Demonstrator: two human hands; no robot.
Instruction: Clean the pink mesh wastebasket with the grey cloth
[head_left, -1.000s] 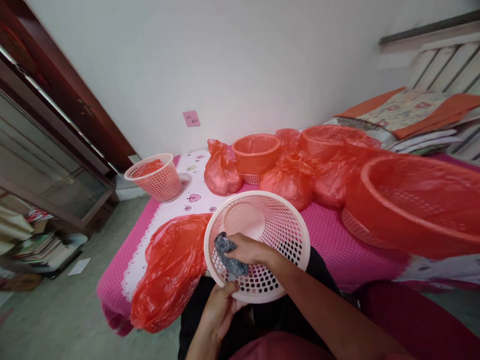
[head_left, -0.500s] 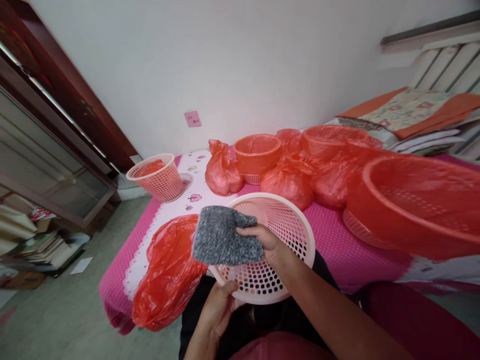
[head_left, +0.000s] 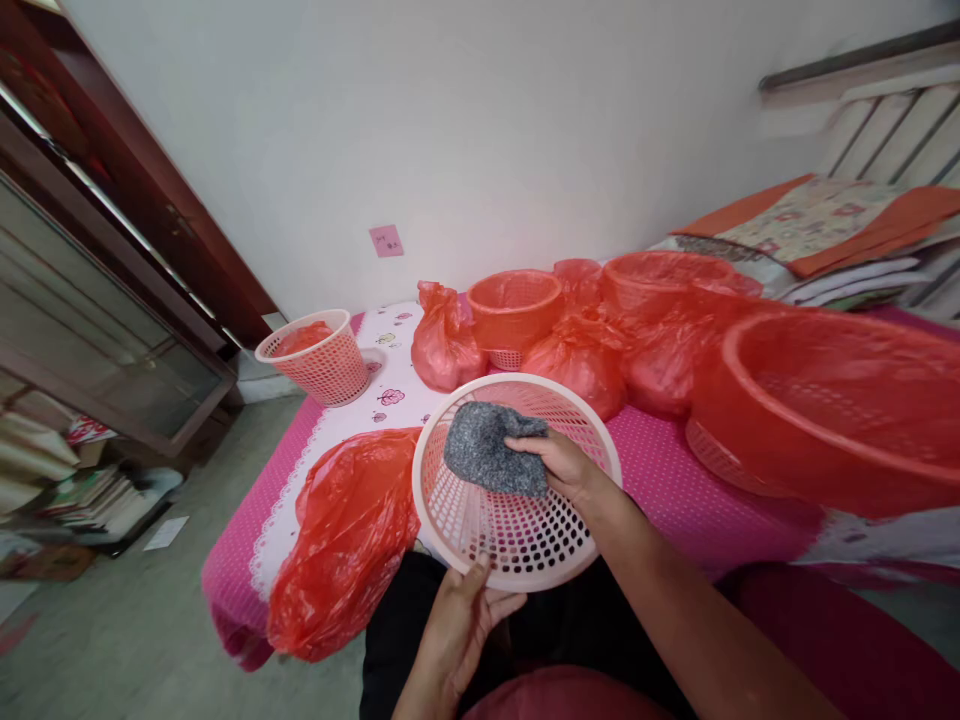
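A pale pink plastic basket (head_left: 517, 582) with a perforated wall is tilted over my lap, its mouth facing up toward me. My left hand (head_left: 469, 620) grips its near rim, thumb over the edge and fingers beneath. Inside the mouth, my right hand (head_left: 562, 462) pinches a fuzzy grey cleaning cloth (head_left: 487, 448). The cloth is bunched against or just above the basket's inner wall; I cannot tell if they touch. Left of the basket lies a crumpled red plastic bag (head_left: 345, 545).
Along the wall stand red-bagged baskets (head_left: 516, 290) and knotted red bags (head_left: 446, 350). A larger red-lined basket (head_left: 840, 400) is at the right. Another pink basket (head_left: 322, 365) sits at the far left of the pink-and-white bedcover (head_left: 281, 490). Folded cloths (head_left: 832, 215) lie back right.
My right hand has brought the grey cloth from over the basket's left rim into its mouth. The basket has shifted slightly left and turned its opening more toward me.
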